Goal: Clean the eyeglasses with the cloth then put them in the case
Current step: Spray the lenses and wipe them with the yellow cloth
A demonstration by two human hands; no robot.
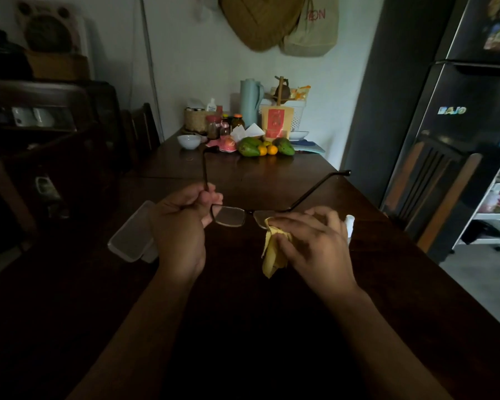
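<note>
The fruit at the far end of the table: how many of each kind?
Green mangoes: 2, one left of the pile, one right.
Small oranges: about 3, bunched between them; some may be hidden.
Total: about 5 on the table.

The room is dim, the long dark wooden surface [272, 174] running toward a pale wall [191, 53] at twelve o'clock. Bags [274, 21] hang on that wall. A dark refrigerator [468, 111] stands at two o'clock, with a wooden chair [436, 180] before it and grey floor [479, 281] at three. A dark cabinet [41, 116] fills nine o'clock.
</note>
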